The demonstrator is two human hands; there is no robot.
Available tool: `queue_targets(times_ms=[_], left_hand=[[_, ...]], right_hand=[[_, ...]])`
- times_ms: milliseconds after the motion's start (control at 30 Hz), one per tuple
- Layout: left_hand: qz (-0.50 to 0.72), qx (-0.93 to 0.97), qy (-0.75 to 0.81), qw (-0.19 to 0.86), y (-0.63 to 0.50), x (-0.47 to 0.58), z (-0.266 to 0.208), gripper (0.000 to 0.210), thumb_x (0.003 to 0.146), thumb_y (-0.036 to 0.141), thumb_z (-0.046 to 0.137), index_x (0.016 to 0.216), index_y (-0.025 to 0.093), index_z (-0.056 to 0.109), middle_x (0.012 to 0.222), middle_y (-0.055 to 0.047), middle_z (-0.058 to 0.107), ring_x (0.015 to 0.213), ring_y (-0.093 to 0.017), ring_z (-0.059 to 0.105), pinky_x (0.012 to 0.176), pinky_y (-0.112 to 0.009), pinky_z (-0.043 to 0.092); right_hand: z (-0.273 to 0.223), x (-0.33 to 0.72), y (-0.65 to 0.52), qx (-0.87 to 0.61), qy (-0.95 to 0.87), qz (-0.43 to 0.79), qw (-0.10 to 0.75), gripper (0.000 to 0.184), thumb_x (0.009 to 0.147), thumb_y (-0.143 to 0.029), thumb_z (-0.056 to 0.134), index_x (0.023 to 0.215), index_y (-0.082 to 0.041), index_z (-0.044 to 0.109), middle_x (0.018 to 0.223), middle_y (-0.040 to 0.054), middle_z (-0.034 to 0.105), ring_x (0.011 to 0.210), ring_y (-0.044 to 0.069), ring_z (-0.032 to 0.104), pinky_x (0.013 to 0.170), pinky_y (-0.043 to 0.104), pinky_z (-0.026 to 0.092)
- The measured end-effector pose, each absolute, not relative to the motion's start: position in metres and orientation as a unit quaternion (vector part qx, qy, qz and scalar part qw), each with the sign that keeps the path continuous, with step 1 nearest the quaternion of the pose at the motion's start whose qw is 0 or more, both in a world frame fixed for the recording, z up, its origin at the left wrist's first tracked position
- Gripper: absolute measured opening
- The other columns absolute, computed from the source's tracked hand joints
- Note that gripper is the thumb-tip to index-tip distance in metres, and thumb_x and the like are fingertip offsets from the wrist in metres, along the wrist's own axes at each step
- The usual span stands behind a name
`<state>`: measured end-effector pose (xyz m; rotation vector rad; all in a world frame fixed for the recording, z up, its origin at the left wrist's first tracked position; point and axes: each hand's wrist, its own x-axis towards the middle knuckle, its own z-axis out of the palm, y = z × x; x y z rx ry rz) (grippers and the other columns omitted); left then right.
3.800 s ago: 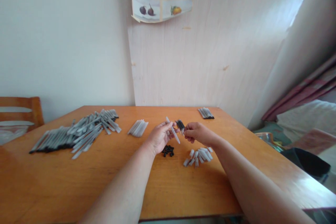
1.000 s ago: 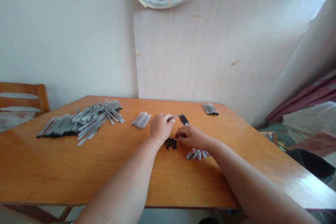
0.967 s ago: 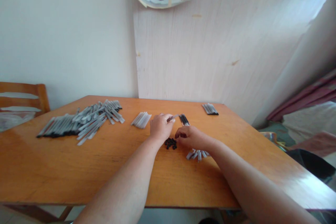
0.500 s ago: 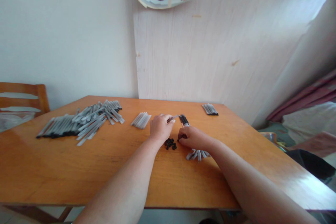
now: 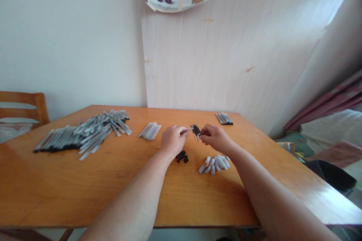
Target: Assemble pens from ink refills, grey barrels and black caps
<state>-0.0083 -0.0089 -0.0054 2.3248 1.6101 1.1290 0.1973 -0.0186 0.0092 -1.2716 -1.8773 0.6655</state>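
My left hand [image 5: 174, 138] is closed on a thin pen barrel [image 5: 186, 131], whose end points right. Small black plugs [image 5: 181, 156] lie in a loose pile just below that hand. To the right, my right hand [image 5: 212, 134] has its fingertips pinched together; what they hold, if anything, is too small to make out. Its fingers are beside a bundle of slim black-ended pieces [image 5: 195, 131] that look like pen parts. Short whitish pieces like pen caps [image 5: 215, 164] lie heaped below my right hand.
A big heap of translucent pen barrels [image 5: 96, 128], some with black ends, covers the table's left side. A small row of barrels [image 5: 150, 131] lies left of my left hand, and another row [image 5: 224, 118] at the back right. The wooden table [image 5: 127, 203] meets the wall behind.
My right hand has moved up and right, from beside the black plugs to the black-ended pieces, uncovering the whitish caps. My left hand still holds the barrel in about the same place.
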Motion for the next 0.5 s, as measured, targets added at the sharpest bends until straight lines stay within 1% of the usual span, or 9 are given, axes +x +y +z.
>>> queue_targets(times_ms=[133, 233, 500], left_hand=[[0.372, 0.774, 0.510, 0.049, -0.0095, -0.0064, -0.0070, 0.021, 0.084, 0.040, 0.057, 0.095, 0.028, 0.071, 0.091, -0.004, 0.069, 0.087, -0.019, 0.059, 0.076, -0.029, 0.041], [0.368, 0.779, 0.505, 0.053, -0.0102, -0.0049, -0.0077, 0.021, 0.084, 0.039, 0.058, 0.096, 0.029, 0.071, 0.092, -0.004, 0.069, 0.088, -0.018, 0.060, 0.078, -0.030, 0.042], [0.359, 0.781, 0.508, 0.047, -0.0117, -0.0025, -0.0066, 0.019, 0.084, 0.037, 0.058, 0.094, 0.027, 0.071, 0.093, -0.004, 0.070, 0.089, -0.018, 0.059, 0.078, -0.030, 0.041]], right_hand=[[0.0163, 0.1971, -0.0198, -0.460, -0.713, 0.296, 0.439, 0.011, 0.072, -0.027, 0.061, 0.079, -0.019, 0.058, 0.066, -0.0007, 0.060, 0.057, 0.012, 0.054, 0.054, 0.024, 0.041], [0.0183, 0.1944, -0.0211, -0.440, -0.706, 0.303, 0.464, 0.011, 0.074, -0.026, 0.060, 0.081, -0.019, 0.058, 0.068, -0.0012, 0.060, 0.060, 0.011, 0.054, 0.057, 0.024, 0.042], [0.0165, 0.1913, -0.0221, -0.471, -0.728, 0.239, 0.437, 0.010, 0.075, -0.025, 0.058, 0.083, -0.019, 0.061, 0.065, -0.0016, 0.059, 0.057, 0.011, 0.049, 0.052, 0.023, 0.036]])
